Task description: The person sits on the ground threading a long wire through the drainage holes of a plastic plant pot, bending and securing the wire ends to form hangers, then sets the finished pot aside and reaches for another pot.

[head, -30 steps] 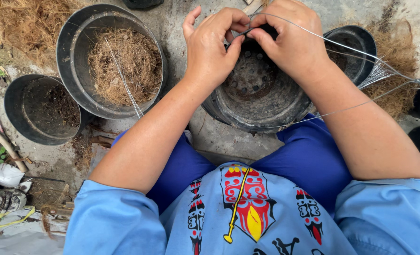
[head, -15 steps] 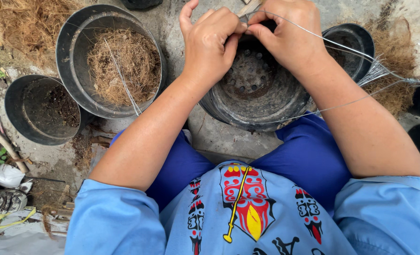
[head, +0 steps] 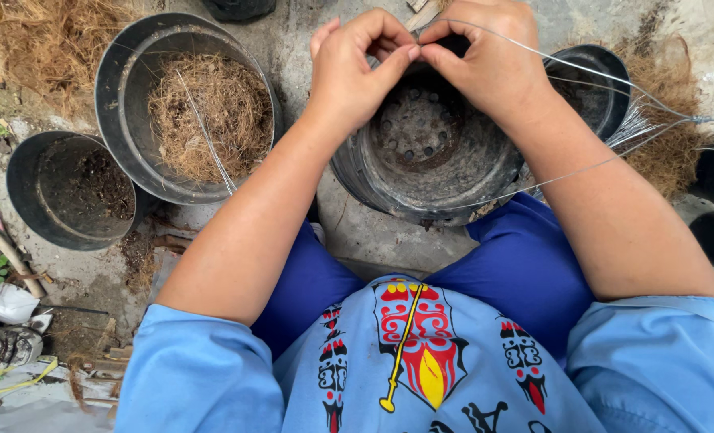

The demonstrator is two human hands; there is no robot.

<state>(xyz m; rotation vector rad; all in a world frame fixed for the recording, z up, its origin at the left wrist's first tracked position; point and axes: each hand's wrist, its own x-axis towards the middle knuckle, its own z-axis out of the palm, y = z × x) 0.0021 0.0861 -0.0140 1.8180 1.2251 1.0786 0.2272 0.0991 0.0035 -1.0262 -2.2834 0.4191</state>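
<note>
A dark plastic pot (head: 421,160) with holes in its bottom lies tilted between my knees, its mouth toward me. My left hand (head: 357,72) and my right hand (head: 485,60) meet at its far rim, fingertips pinched together on a thin grey wire (head: 582,68). The wire runs from my right hand off to the right and loops back along the pot's near side. Where the wire meets the rim is hidden by my fingers.
A large black pot (head: 188,108) holding brown coconut fibre and a wire piece stands at left. An empty smaller pot (head: 68,188) with soil traces sits further left. Another pot (head: 598,80) and loose fibre (head: 670,152) lie at right. The ground is concrete.
Both hands have shifted slightly up along the pot's far rim, and their fingertips have drawn closer together on the wire.
</note>
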